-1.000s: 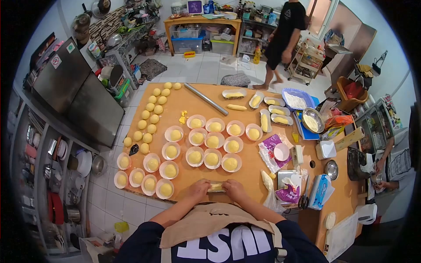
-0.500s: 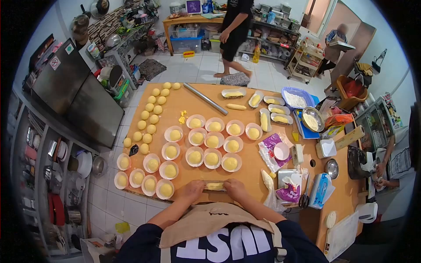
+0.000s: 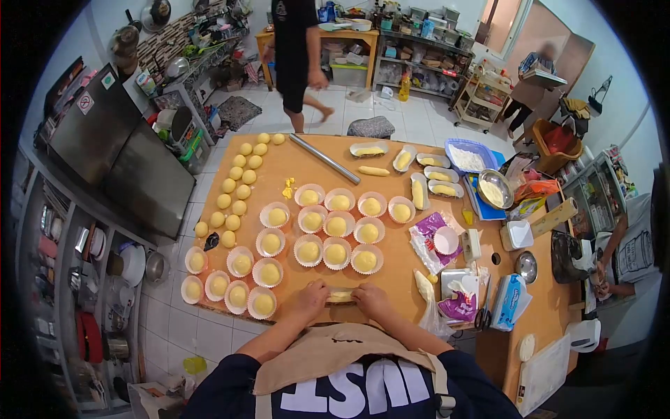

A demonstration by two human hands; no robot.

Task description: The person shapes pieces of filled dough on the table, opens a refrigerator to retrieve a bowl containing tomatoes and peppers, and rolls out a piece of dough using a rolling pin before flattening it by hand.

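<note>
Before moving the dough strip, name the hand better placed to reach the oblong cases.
Probably the right hand: both touch the dough strip, but it's nearer the oblong cases than the left hand.

**Lane forward, crowding left**

I have a bare lane of tabletop [image 3: 396, 253] running forward from the right hand [image 3: 372, 300], between paper cups [image 3: 337, 266] and a purple packet [image 3: 428, 234], with a white-filled bag [image 3: 423, 286] on its near right; 1 cup [image 3: 401, 221] narrows the far end. The dough piece [image 3: 340, 297] blocks the gap between the hands. Outside the left hand [image 3: 309, 300], 1 more cup [image 3: 262, 316] stands near.
</note>
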